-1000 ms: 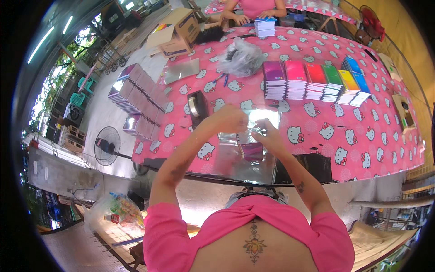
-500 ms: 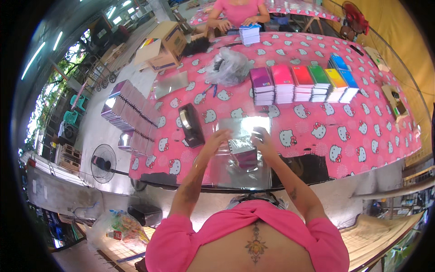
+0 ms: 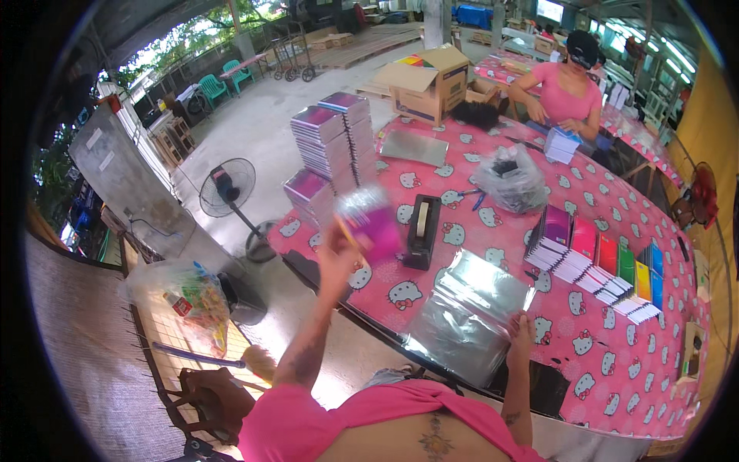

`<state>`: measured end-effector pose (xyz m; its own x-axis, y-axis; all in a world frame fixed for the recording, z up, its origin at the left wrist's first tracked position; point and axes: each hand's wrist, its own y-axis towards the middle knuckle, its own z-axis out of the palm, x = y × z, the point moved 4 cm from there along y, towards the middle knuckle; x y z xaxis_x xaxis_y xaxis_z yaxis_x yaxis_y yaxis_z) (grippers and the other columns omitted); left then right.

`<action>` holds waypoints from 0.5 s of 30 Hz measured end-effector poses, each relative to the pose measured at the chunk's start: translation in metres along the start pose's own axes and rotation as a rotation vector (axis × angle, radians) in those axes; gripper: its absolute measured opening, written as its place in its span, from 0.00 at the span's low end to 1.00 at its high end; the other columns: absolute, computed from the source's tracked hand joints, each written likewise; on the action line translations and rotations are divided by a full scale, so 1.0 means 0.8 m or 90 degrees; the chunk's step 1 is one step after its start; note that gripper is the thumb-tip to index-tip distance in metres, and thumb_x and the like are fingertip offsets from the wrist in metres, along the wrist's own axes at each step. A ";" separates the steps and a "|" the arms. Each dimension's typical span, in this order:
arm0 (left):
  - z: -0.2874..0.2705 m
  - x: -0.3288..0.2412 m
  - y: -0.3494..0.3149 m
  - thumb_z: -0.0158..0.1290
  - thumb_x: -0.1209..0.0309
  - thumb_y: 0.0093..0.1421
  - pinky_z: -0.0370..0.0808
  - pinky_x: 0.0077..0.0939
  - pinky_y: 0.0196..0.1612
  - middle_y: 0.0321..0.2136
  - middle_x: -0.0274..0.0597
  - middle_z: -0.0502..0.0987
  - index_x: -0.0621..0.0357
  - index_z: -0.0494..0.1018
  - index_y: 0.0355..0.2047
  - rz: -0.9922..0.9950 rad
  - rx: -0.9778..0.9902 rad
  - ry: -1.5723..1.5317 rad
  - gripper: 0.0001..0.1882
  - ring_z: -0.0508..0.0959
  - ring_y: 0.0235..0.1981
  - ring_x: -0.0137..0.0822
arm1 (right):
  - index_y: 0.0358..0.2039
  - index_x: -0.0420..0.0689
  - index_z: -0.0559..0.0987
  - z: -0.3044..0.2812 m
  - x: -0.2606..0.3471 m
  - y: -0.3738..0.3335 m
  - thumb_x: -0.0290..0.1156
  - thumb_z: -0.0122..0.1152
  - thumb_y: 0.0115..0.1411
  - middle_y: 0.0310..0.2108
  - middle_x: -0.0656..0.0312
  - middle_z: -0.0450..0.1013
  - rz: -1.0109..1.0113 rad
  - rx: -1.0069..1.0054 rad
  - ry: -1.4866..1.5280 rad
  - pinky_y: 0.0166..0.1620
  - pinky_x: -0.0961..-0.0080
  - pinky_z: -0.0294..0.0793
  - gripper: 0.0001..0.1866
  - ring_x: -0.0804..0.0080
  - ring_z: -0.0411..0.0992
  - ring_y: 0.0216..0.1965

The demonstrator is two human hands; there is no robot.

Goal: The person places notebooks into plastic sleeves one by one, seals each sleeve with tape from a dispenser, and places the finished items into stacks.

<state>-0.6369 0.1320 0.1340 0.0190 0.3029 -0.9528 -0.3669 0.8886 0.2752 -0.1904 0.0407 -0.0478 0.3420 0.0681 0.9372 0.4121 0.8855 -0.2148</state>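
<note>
My left hand (image 3: 336,254) is raised at the near left of the table, closed on a purple notebook (image 3: 379,231) that is blurred by motion and has a shiny, clear-looking surface at its top. In front of me lies a pile of clear plastic sheets (image 3: 462,316), glossy and slightly wrinkled. At the pile's right edge my right hand (image 3: 522,329) has its fingers closed on the plastic. A black tape dispenser (image 3: 416,250) stands between the notebook and the sheets. Behind the held notebook rise tall stacks of purple notebooks (image 3: 322,146), spiral edges showing.
Stacks of coloured notebooks (image 3: 585,250) stand in a row on the right of the pink table (image 3: 585,385). A plastic bag (image 3: 512,181), a flat sheet (image 3: 414,148) and a cardboard box (image 3: 431,85) are farther back. Across the table a person (image 3: 566,100) handles blue notebooks. A fan (image 3: 229,189) stands left.
The view has swung left. My left hand has lifted a purple notebook off the plastic sheets and carried it left toward the stacks. My right hand has shifted to the sheets' right edge.
</note>
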 end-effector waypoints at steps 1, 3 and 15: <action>-0.047 -0.002 0.052 0.64 0.74 0.56 0.73 0.24 0.25 0.34 0.39 0.77 0.66 0.68 0.55 0.235 -0.113 0.091 0.28 0.77 0.24 0.28 | 0.54 0.46 0.73 0.001 0.002 -0.004 0.42 0.52 0.70 0.43 0.65 0.73 -0.006 0.001 0.014 0.48 0.76 0.70 0.18 0.76 0.71 0.44; -0.107 0.021 0.132 0.66 0.64 0.55 0.72 0.26 0.20 0.30 0.41 0.78 0.72 0.69 0.51 0.111 -0.263 0.045 0.30 0.76 0.19 0.30 | 0.49 0.47 0.76 -0.005 0.002 -0.010 0.39 0.55 0.69 0.40 0.67 0.74 -0.017 -0.025 0.024 0.46 0.79 0.69 0.13 0.79 0.72 0.42; -0.184 0.151 0.303 0.34 0.27 0.60 0.77 0.37 0.40 0.19 0.46 0.81 0.64 0.82 0.25 -0.188 -0.342 0.528 0.49 0.84 0.28 0.43 | 0.47 0.45 0.77 -0.085 -0.016 -0.069 0.38 0.56 0.68 0.41 0.66 0.76 -0.020 -0.205 0.035 0.44 0.76 0.73 0.12 0.77 0.74 0.42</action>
<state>-0.8607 0.3336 0.0668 -0.3971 -0.4160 -0.8181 -0.8226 0.5567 0.1162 -0.1602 -0.0400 -0.0669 0.3657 0.0101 0.9307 0.6666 0.6950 -0.2695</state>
